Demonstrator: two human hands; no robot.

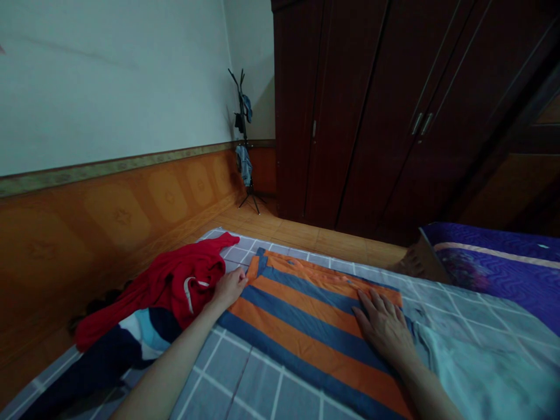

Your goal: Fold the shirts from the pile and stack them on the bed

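Note:
An orange and blue-grey striped garment (306,321) lies spread flat on a bed with a grey checked sheet (258,379). At its upper left corner, my left hand (231,286) has its fingers closed on the edge of the cloth. My right hand (382,324) rests palm down on the right part of the garment, fingers spread. Left of my left hand lies a crumpled red garment (166,280), with a navy, white and light blue garment (131,341) below it. A pale green cloth (476,367) lies to the right of my right forearm.
Beyond the bed stands a dark wooden wardrobe (350,116). A coat rack (242,122) with things hung on it is in the corner. At the right is a purple bedcover (503,262). A wall with orange tiles (118,216) runs along the left.

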